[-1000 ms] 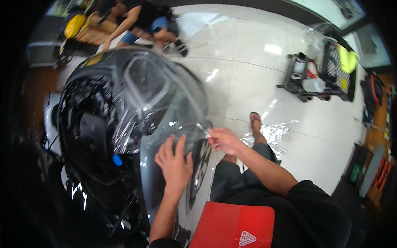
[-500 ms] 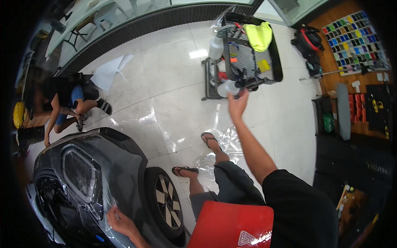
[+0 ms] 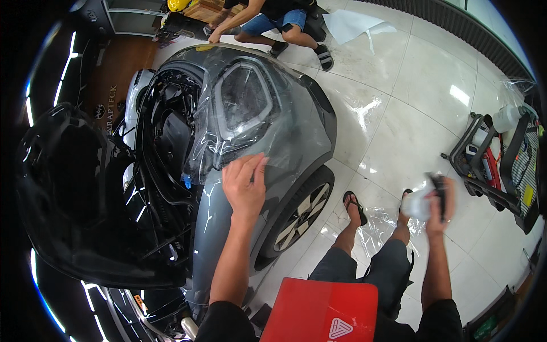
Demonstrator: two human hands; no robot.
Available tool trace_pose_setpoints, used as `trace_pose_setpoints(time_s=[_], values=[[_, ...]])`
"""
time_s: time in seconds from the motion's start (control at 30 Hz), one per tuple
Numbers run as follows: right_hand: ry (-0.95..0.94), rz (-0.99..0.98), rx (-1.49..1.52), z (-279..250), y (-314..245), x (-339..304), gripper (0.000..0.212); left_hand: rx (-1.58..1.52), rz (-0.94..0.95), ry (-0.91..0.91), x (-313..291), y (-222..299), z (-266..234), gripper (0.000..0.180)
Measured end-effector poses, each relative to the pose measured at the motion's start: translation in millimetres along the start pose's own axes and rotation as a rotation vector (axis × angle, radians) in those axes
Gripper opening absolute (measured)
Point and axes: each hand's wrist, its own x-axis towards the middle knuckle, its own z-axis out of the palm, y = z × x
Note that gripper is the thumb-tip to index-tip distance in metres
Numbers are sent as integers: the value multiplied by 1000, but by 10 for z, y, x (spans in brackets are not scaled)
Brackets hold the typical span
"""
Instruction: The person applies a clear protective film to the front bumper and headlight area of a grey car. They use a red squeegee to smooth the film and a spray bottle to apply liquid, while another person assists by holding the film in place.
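A grey car's front corner [image 3: 302,128] carries a sheet of clear film [image 3: 208,145], wrinkled around the headlight [image 3: 245,100]. My left hand [image 3: 245,182] is closed in a pinch at the film's lower edge, just below the headlight. Out to the right, above the floor, my right hand [image 3: 441,208] grips a spray bottle [image 3: 417,203] with a whitish body and black trigger head. Hand and bottle are blurred by motion.
The raised black hood [image 3: 74,199] exposes the engine bay. A front wheel [image 3: 299,214] is near my legs. Another person [image 3: 273,20] crouches at the car's far side, hand on its front. A black tool cart [image 3: 484,165] stands right; loose film [image 3: 379,228] lies by my sandals.
My right hand has taken the spray bottle away from the cart and brought it toward the car. The view has swung left; my left hand still pinches at the film below the headlight.
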Motion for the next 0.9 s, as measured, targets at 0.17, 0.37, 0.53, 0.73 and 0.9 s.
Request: trace_pose_setpoints(time_s=[0.17,0.37,0.53,0.73,0.9], values=[[-387,238,610,2032,-149,-90,39,-41,106,50,83,-57,61,15],[-652,482,983,3294,-560,-38,25,-148,65,1,92,10,56,14],[-503,346,743,3675,-853,-288,29,-177,22,-48,-16,-48,23,17],[-437,293,794,3714,-901,-325,28,-184,-18,-66,-92,-12,20,18],[-319,483,790,3543,-1146,-287,25,-159,-63,-63,-107,-16,36,17]])
